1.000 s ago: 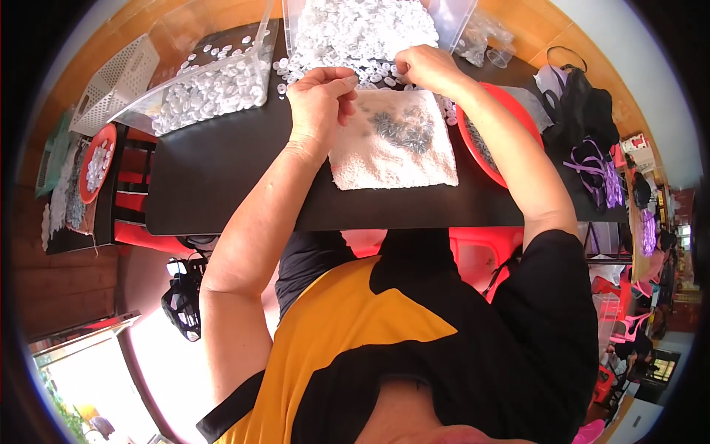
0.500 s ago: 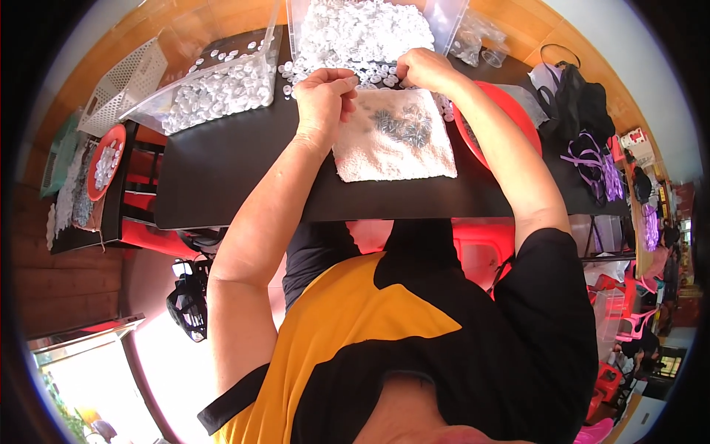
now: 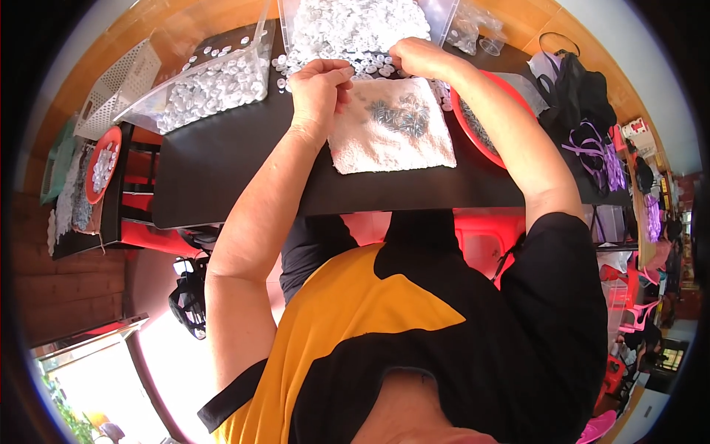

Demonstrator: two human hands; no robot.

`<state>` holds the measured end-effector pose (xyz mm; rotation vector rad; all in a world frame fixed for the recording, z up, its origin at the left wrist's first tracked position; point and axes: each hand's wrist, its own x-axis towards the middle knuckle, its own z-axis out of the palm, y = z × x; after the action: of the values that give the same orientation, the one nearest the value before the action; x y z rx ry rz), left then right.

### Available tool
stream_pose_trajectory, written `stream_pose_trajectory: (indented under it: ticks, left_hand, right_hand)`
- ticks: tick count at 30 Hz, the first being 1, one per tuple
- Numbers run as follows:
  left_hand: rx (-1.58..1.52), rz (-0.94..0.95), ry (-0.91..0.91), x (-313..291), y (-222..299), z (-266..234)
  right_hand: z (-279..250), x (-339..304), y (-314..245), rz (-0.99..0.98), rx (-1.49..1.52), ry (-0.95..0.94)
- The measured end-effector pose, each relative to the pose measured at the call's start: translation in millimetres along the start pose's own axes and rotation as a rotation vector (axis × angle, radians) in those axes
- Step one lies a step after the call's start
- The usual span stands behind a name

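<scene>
My left hand (image 3: 316,92) is above the upper left corner of a pale cloth (image 3: 392,153), thumb and fingertips pinched together. What they hold, if anything, is too small to make out. Beyond the cloth, my right hand (image 3: 420,58) reaches with curled fingers to small loose white round plastic pieces (image 3: 371,65); its fingertips are partly hidden. Thin dark metal-looking pieces (image 3: 403,116) lie in a cluster on the cloth. Behind both hands stands a clear plastic bin (image 3: 442,21) heaped with the same white pieces.
Another clear box (image 3: 134,115) of white pieces stands at the left on the black table (image 3: 237,159). A red basin (image 3: 510,87) with grey contents sits under my right forearm. Further right are a black bag (image 3: 580,96) and purple straps (image 3: 610,166).
My right hand has shifted slightly toward the left at the loose white pieces. My left hand keeps its pinch near the cloth corner. The whole view has shifted a little.
</scene>
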<state>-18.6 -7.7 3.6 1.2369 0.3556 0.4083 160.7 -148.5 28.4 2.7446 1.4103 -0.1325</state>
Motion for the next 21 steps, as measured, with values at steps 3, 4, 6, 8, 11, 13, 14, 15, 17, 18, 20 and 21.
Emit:
stream_pose_trajectory:
  ticks: [3,4,6,8,11,13,14,15,17,18,20,21]
  left_hand:
    - [-0.004,0.011,-0.008,0,0,-1]
    - [-0.005,0.021,-0.013,0,0,-1]
    - [-0.017,0.017,-0.008,-1,-2,-1]
    - [-0.026,0.013,-0.002,0,-1,-2]
    - [-0.028,0.016,-0.03,-1,-1,-1]
    - [0.029,0.06,-0.064,-3,0,1]
    - [0.054,0.067,-0.086,-4,0,1]
    - [0.055,0.062,-0.087,-4,-1,1]
    - [0.082,0.083,-0.11,-3,-3,2]
    - [0.085,0.078,-0.12,-2,-4,5]
    - [-0.041,0.095,-0.181,0,-4,9]
    - [-0.059,0.063,-0.215,2,-5,5]
  right_hand:
    - [-3,-3,-3,0.022,-0.01,-0.034]
    - [-4,-4,-4,0.02,-0.015,-0.033]
    - [-5,-7,-6,0.055,-0.038,-0.057]
    - [-5,-11,-8,0.089,-0.021,-0.043]
    - [-1,-15,-2,0.099,0.069,0.018]
    - [2,-15,4,0.098,0.126,0.06]
    - [7,-16,4,0.103,0.131,0.055]
    - [9,-16,1,0.105,0.14,0.169]
    - [13,-22,0,0.103,0.158,0.351]
    - [10,-22,-1,0.114,0.161,0.351]
    - [5,-23,0,0.059,0.716,0.388]
    - [5,-25,-13,0.005,0.896,0.415]
